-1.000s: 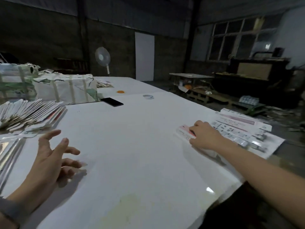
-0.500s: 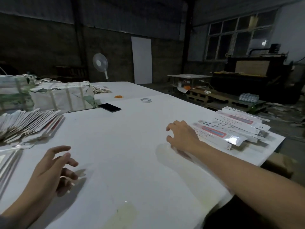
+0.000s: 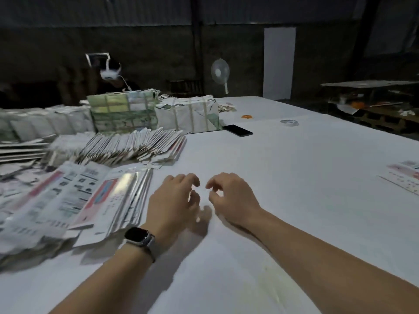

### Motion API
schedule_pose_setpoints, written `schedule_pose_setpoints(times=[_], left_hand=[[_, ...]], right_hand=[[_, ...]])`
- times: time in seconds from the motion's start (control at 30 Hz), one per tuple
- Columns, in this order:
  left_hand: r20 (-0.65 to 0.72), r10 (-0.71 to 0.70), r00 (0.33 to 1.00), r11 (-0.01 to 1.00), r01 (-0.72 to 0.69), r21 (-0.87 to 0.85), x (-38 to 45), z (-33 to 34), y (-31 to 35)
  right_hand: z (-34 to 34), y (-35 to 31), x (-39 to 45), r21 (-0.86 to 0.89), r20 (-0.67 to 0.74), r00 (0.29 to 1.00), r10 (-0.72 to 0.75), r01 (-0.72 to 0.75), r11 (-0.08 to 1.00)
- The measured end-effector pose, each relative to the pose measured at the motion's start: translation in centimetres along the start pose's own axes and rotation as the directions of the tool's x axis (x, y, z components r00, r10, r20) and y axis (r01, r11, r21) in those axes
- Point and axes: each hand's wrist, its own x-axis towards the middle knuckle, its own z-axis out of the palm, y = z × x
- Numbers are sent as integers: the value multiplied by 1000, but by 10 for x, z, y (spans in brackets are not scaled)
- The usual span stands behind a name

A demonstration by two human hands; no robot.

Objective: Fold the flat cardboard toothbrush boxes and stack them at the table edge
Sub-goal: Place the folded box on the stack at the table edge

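While both hands hover close together over the white table [image 3: 294,177], the left hand [image 3: 174,200] and right hand [image 3: 231,196] hold nothing, fingers loosely curled. Just left of them lies a slumped pile of flat boxes [image 3: 90,196], long white cards printed with red panels, black text and shiny silver strips. Finished boxes [image 3: 405,177] lie at the table's right edge, well apart.

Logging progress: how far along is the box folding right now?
Done: a few folded boxes lie at the table's right edge. In hand: nothing; left hand and right hand hover empty, fingers loosely curled. Left: the big heap of flat boxes at left.
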Motion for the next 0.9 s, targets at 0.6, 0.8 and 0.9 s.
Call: schedule_pose_setpoints(times=[0.6,0.8,0.9], left_hand=[[167,-228,959,890,136,434,18,-35,-48],[67,-190,980,886,142,441,22,-32,-50],[20,-199,980,893,173,415,24,-34,-59]], right_hand=[[4,8,3,91,43,999,-21,17,996],[4,6,3,107,67,998,-6,-1,994],[2,5,2,122,77,997,-1,-9,992]])
